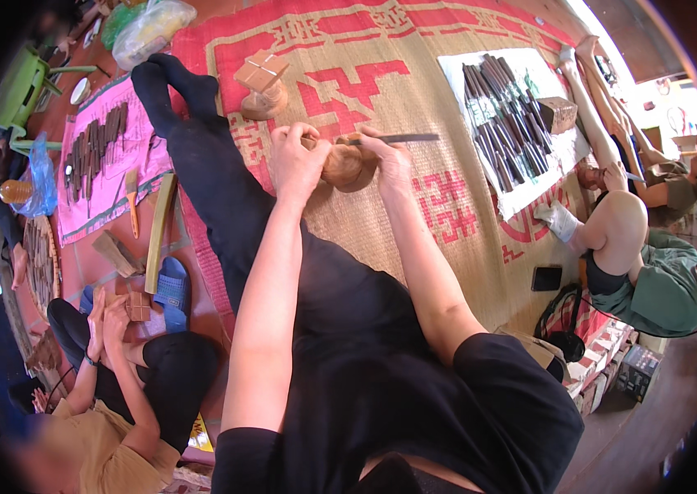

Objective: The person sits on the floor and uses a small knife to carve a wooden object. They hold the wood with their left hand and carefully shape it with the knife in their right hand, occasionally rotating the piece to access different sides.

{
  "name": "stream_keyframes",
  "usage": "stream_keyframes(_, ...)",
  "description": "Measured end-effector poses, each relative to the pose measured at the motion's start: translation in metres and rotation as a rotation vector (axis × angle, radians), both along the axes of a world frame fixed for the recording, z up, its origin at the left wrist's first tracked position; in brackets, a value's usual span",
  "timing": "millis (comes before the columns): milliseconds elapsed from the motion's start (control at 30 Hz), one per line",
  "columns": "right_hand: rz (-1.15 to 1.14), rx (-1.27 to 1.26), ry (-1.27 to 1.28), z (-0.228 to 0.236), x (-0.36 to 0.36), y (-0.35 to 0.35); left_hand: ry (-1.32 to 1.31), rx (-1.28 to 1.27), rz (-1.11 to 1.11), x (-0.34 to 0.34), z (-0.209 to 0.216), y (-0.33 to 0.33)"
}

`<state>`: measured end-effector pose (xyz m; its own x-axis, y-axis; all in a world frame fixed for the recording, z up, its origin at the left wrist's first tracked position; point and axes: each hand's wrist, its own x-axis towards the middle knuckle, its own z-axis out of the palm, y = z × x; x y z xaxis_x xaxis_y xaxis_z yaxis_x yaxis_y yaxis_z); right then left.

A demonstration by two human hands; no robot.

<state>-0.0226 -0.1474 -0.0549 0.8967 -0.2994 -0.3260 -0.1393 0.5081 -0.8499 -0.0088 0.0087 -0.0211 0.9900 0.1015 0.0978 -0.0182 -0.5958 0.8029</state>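
In front of me, over the woven mat, my left hand (pixel 299 160) curls its fingers against the left side of a rounded brown wood carving (pixel 347 171). My right hand (pixel 391 163) grips a slim carving tool (pixel 414 137), whose dark handle sticks out to the right; its other end lies at the top of the carving, where fingers partly hide it. Just beyond my left hand stands another piece of wood, with a rounded lower part (pixel 264 102) and a square block (pixel 260 71) on top.
Rows of dark-handled carving tools lie on a white cloth (pixel 516 188) at right and a pink cloth (pixel 89 216) at left. A co-worker (pixel 130 395) handles a wooden block at lower left; other people sit at right. A brush (pixel 132 204) and phone (pixel 546 278) lie nearby.
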Motion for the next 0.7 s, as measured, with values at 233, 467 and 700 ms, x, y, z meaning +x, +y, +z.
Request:
stream_keyframes(233, 0.008, 0.062, 0.031, -0.016, -0.005, -0.010, 0.025, -0.041, -0.017, -0.004, 0.002, -0.003)
stream_keyframes(467, 0.051, -0.005, 0.059, -0.004, -0.001, 0.001, -0.035, 0.007, -0.038, -0.009, 0.003, -0.006)
stream_keyframes(700, 0.031, 0.101, 0.048, 0.011, -0.001, -0.003, -0.122, 0.037, -0.065, -0.008, 0.005, -0.005)
